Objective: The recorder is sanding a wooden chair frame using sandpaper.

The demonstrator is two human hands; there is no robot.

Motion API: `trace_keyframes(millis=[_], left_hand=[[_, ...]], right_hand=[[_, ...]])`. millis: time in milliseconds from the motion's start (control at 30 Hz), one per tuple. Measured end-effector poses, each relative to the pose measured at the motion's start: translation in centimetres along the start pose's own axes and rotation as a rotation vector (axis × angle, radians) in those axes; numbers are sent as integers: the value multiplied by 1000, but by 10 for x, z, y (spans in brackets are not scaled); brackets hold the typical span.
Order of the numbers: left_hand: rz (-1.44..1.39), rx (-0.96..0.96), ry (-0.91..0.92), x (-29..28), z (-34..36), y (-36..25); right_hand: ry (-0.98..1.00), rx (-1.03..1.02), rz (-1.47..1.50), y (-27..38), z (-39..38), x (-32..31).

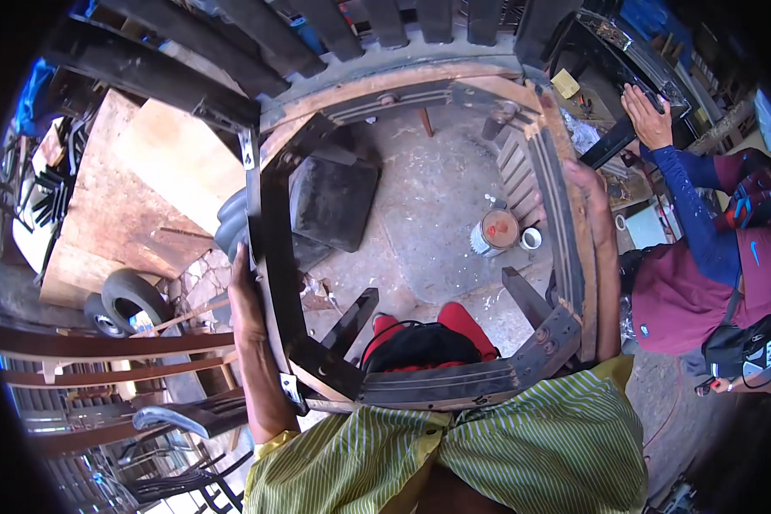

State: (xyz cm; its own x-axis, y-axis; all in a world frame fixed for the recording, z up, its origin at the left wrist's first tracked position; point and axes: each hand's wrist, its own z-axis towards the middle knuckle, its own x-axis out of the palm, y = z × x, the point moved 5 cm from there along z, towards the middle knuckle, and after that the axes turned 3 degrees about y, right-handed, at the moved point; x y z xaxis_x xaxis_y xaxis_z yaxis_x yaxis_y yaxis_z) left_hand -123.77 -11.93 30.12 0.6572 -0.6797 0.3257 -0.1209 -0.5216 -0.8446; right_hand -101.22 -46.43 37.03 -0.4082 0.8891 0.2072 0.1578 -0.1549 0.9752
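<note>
A dark wooden chair frame (272,244) with an open seat is held in front of my body, its near rail against my striped shirt. My left hand (247,300) grips the outside of the left seat rail. On the opposite side, my right hand (594,201) is wrapped round the right rail, with its fingers near the far right corner. Bare wood shows along the rail edges, and corner blocks brace the inside. The slatted back (385,24) rises at the far side. Two short dark legs (351,319) show through the opening near my red trousers.
Through the opening, a paint tin (495,231), a white cup (531,238) and a dark cushion (334,201) are on the floor. Plywood sheets (146,180) and tyres (133,300) lie left. At right, a co-worker's hand (647,116) touches a black piece of furniture (625,60).
</note>
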Motion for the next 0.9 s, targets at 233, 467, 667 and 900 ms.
trace_keyframes(millis=[233, 467, 667, 900], left_hand=[[61, 53, 139, 52, 71, -87], [90, 114, 199, 101, 144, -167], [99, 53, 104, 160, 197, -193], [167, 47, 140, 209, 240, -235]], right_hand=[[-42, -52, 30, 58, 56, 15], [-110, -160, -67, 126, 131, 31], [-283, -170, -25, 161, 197, 6], [-24, -159, -50, 209, 272, -10]])
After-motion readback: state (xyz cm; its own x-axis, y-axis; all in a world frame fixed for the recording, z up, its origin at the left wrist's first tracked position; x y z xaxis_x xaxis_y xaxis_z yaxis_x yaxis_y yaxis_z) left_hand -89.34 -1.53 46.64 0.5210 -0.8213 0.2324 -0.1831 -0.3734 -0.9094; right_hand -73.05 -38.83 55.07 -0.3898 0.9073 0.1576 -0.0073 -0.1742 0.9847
